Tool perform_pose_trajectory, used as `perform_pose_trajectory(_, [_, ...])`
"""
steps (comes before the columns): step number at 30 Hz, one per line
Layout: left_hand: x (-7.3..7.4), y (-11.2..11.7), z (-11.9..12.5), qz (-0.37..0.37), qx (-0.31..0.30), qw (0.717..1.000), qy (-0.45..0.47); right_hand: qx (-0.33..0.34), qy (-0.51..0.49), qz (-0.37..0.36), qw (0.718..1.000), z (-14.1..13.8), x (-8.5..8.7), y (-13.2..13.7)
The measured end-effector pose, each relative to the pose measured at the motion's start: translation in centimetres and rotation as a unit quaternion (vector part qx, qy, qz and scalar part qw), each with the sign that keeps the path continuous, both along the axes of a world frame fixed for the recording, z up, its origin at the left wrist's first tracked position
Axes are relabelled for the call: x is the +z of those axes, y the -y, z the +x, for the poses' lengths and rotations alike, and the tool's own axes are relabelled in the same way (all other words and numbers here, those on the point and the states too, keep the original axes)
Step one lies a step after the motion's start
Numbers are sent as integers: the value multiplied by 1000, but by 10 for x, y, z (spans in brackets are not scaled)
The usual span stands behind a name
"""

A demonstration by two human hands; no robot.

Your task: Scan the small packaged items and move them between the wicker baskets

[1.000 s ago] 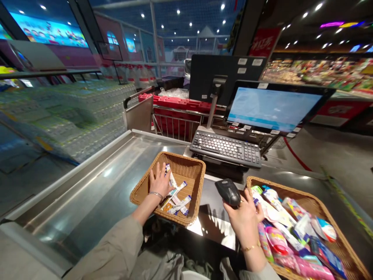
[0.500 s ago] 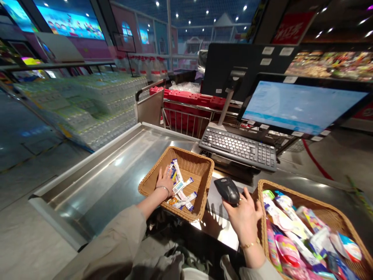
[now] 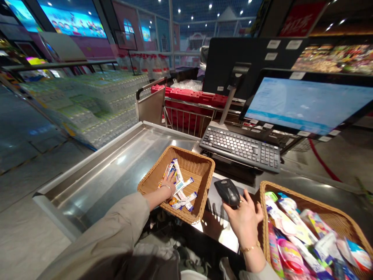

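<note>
Under left hand [image 3: 168, 183], wicker basket [image 3: 201, 194] held small heap of snack sticks [image 3: 181, 186], hand open, fingers spread on them. Right hand [image 3: 243, 221] closed around handheld barcode scanner [image 3: 227, 192]; just right of it, second wicker basket [image 3: 329, 208] stood piled full of colourful packets [image 3: 294, 245], far more than first.

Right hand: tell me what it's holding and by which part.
The right hand is holding a barcode scanner, gripped around its lower end, with the scanner's dark head showing above the hand.
</note>
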State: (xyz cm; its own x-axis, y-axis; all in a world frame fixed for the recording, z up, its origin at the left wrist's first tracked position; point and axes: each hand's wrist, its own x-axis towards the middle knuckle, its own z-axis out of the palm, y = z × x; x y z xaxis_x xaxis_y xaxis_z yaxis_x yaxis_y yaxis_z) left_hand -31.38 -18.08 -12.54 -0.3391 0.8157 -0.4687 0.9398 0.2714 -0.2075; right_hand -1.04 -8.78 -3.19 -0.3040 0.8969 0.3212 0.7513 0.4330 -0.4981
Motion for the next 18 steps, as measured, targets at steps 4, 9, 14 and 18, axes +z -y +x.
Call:
perform_pose_trajectory(4, [2, 1, 4, 15, -21, 1000, 3, -1, -9, 1, 1000, 2, -2, -1])
perform_pose_trajectory(9, [14, -5, 10, 71, -67, 995, 0, -10, -14, 3, 1000, 6, 0, -2])
perform_pose_trajectory(14, [19, -16, 9, 104, -97, 990, 5, -14, -17, 18, 1000, 11, 1, -1])
perform_pose_trajectory(18, [18, -16, 2, 109, -101, 989, 12, -35, -13, 23, 999, 16, 1, -1])
